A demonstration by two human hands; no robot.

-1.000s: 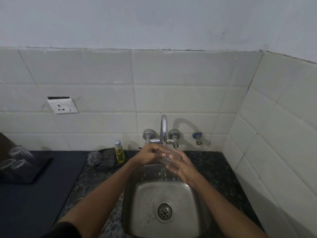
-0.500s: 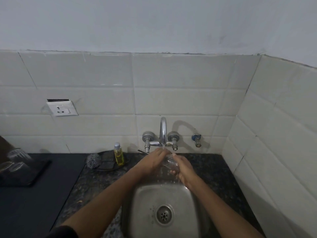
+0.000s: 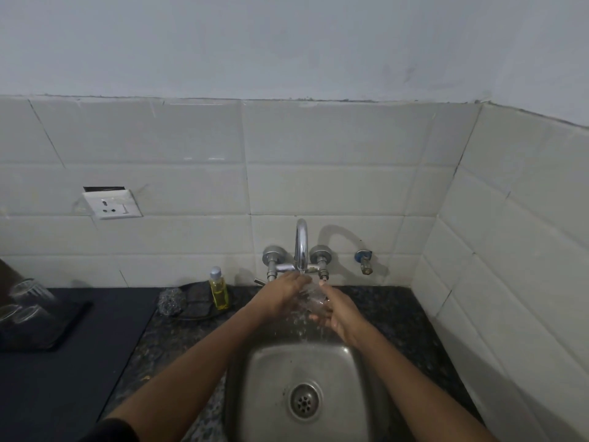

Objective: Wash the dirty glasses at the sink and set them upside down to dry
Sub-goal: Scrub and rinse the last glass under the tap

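I'm mid-rinse: my left hand point(image 3: 282, 296) and right hand point(image 3: 339, 314) have fingers clamped on a glass point(image 3: 311, 298) under the tap point(image 3: 301, 247), while glasses point(image 3: 24, 306) at nine o'clock look already drying.

Tap point(image 3: 301, 247) close above hands point(image 3: 310, 303); sink basin point(image 3: 271, 371) open below.

I see a painted grey-white wall point(image 3: 287, 43) up top, w/ big white tiles point(image 3: 328, 186) below it, wrapping round a corner on the right. A white socket plate point(image 3: 112, 204) sits crooked on the tiles at left, dark gap above it. A small capped valve point(image 3: 364, 261) sticks out of the tiles low down. The tabletop point(image 3: 178, 339) is dark speckled stone; a flat black surface point(image 3: 63, 378) adjoins it at left. Light is dim & even.
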